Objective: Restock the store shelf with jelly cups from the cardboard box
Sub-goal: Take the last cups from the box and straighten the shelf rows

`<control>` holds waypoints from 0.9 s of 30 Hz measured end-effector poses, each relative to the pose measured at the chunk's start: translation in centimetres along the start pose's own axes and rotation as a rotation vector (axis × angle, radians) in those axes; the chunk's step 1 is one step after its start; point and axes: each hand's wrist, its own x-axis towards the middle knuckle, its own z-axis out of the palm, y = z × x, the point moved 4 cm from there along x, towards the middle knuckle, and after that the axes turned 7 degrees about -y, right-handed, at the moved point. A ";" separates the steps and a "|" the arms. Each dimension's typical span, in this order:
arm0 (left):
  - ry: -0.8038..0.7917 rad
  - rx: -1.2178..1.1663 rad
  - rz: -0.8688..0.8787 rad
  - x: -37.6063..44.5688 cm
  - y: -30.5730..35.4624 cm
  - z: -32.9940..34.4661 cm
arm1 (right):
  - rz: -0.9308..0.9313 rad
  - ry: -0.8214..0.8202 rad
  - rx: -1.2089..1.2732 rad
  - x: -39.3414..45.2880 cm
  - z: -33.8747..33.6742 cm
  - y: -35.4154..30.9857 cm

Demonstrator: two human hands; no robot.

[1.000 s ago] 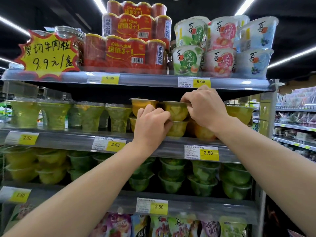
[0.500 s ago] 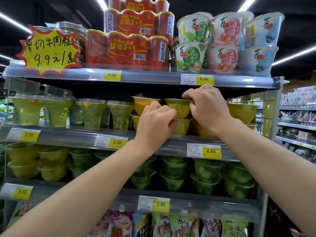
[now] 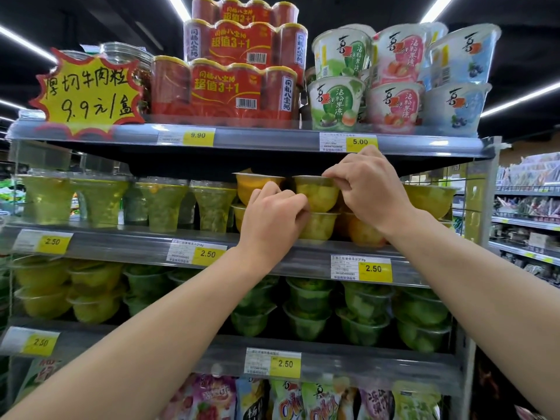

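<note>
Supermarket shelving fills the view as a person seats a yellow jelly cup atop another on the middle shelf. Right hand pinches its rim, left hand curls round the cups' near side, apparently steadying the stack. No cardboard box is visible.

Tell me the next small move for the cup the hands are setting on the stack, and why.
Probably let go and draw back. The yellow jelly cup already sits atop the lower cup, with the right hand pinching its rim and the left hand steadying the stack.
</note>
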 end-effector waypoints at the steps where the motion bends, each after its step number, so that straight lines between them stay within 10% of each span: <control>1: 0.004 -0.001 -0.001 0.0 0.0 0.0 | -0.015 0.018 -0.009 0.0 0.0 0.0; 17: 0.122 0.006 -0.052 -1.5 -5.0 -4.6 | 0.026 0.004 -0.039 -0.4 -0.3 -3.1; 27: -0.085 -0.026 -0.088 -2.8 -8.0 -3.8 | -0.040 -0.086 -0.079 3.5 3.2 -7.6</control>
